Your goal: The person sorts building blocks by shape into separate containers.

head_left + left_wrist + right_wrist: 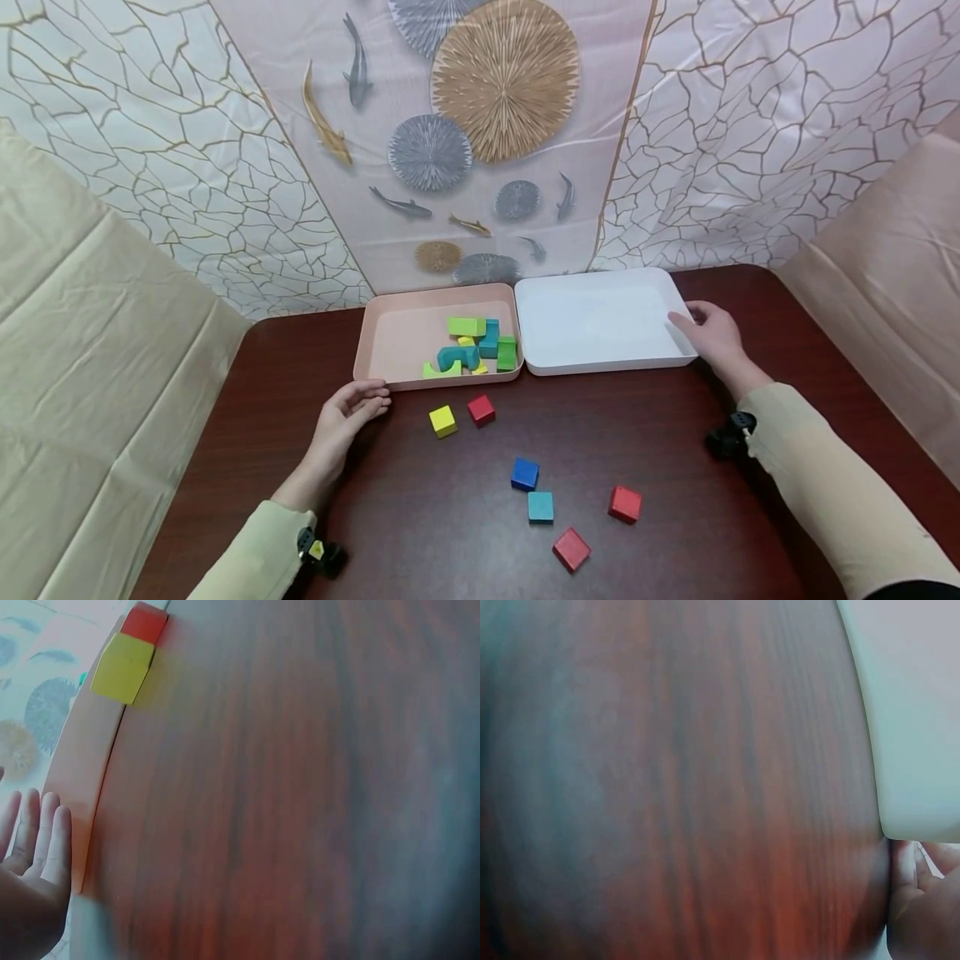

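A pink tray and a white tray lie side by side at the back of the table. At the pink tray's front left corner is my left hand, its fingers extended and close against the outer wall. My right hand grips the right rim of the white tray, thumb over the edge and fingers outside. Inside the pink tray, green, teal and yellow blocks are heaped toward the right. A yellow cube and a red cube sit just in front of it.
Nearer the front of the dark wooden table are a blue cube, a teal cube and two more red cubes, one to the right and one lower down. A patterned cloth hangs behind the trays.
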Motion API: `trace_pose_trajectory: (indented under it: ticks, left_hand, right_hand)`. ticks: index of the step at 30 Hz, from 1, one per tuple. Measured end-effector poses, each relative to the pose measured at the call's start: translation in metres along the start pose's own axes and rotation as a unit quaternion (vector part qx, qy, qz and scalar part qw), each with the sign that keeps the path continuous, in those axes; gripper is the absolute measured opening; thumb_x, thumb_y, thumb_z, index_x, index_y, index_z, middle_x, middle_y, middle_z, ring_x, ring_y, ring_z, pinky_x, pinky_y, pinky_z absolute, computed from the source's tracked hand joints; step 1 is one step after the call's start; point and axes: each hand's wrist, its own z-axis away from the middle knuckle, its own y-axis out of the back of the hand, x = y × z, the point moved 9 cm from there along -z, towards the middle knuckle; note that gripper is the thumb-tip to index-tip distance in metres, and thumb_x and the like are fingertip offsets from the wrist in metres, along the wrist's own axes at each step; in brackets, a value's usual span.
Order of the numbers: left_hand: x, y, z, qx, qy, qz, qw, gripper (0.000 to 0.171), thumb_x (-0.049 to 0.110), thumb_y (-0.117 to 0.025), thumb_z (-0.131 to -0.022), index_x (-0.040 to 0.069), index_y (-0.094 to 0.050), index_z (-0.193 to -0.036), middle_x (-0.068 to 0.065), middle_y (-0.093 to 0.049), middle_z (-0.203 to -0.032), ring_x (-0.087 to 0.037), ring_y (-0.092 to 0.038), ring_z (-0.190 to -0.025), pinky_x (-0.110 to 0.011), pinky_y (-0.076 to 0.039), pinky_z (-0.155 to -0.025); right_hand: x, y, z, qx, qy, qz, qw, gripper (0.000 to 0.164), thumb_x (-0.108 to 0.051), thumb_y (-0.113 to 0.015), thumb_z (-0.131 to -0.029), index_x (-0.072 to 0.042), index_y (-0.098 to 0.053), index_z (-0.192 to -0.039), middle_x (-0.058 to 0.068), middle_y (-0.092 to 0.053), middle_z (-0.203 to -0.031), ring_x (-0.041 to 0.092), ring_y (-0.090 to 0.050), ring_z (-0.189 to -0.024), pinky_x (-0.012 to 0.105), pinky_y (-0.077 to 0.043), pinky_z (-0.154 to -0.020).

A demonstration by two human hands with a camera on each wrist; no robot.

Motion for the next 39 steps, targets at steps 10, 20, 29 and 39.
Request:
trace_pose_trajectory:
  ticks: [10,20,29,39]
  left_hand:
    - [-0.007,-0.021,0.002,-0.047,0.013,-0.005,0.9988,0.041,-0.007,-0.063,-0.102,-0.022,-0.051,-0.137,0.005,-0.074,-0.118,-0.003,-0.074,-0.106,-0.021,-0.060,-0.093]
    - [-0.012,-0.034,0.003,-0.059,0.043,-0.046,0.9963,0.040,-0.001,-0.067,-0.102,-0.013,-0.057,-0.138,0.002,-0.072,-0.124,-0.002,-0.072,-0.111,-0.021,-0.059,-0.096]
    - [-0.013,-0.044,0.004,-0.082,0.045,-0.079,0.9924,0.041,0.000,-0.069,-0.100,-0.008,-0.060,-0.140,-0.031,-0.060,-0.145,-0.026,-0.068,-0.128,-0.019,-0.057,-0.097]
    - [-0.016,-0.051,0.002,-0.090,0.054,-0.105,0.9889,0.046,-0.003,-0.072,-0.097,-0.008,-0.059,-0.141,-0.030,-0.062,-0.143,-0.038,-0.064,-0.132,-0.019,-0.057,-0.098]
  right_hand:
    - [-0.001,0.000,0.002,-0.003,0.005,0.001,1.000,0.071,-0.043,-0.048,-0.111,0.011,-0.040,-0.156,0.038,-0.043,-0.155,0.049,-0.044,-0.136,0.063,-0.038,-0.118]
    - [0.003,-0.002,0.000,0.001,0.008,0.000,1.000,0.070,-0.042,-0.049,-0.111,0.012,-0.041,-0.155,0.038,-0.046,-0.152,0.049,-0.046,-0.134,0.062,-0.040,-0.116]
    - [0.003,-0.003,-0.002,-0.008,0.008,-0.008,1.000,0.073,-0.044,-0.049,-0.111,0.011,-0.039,-0.157,0.038,-0.043,-0.155,0.049,-0.044,-0.136,0.062,-0.038,-0.118]
    - [0.004,0.000,-0.006,-0.029,0.013,-0.025,0.999,0.076,-0.047,-0.049,-0.110,0.012,-0.038,-0.158,0.037,-0.042,-0.157,0.044,-0.045,-0.134,0.054,-0.041,-0.112]
